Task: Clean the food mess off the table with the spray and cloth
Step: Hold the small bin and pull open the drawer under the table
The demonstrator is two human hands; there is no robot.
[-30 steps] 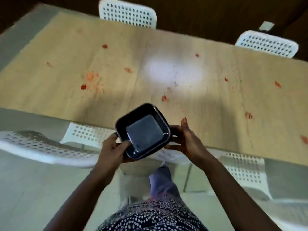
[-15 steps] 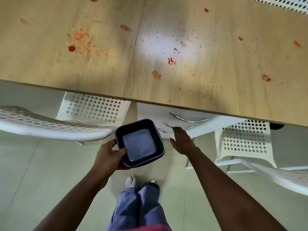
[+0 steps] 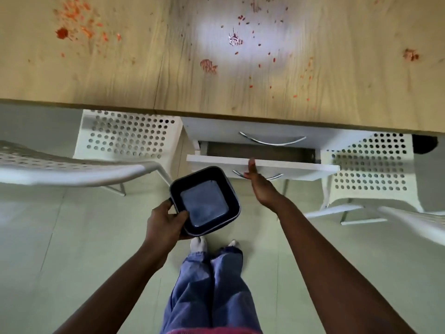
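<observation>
While the left hand (image 3: 166, 220) grips the dark square dish (image 3: 204, 201), the right hand (image 3: 258, 183) curls round the drawer (image 3: 289, 166) handle under the stained counter (image 3: 120, 75).

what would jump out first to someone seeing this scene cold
Red food splatters dot the wooden table across the top. Below its edge, the right hand grips the handle of a partly open white drawer, while the left hand holds a dark square dish above the floor.
</observation>
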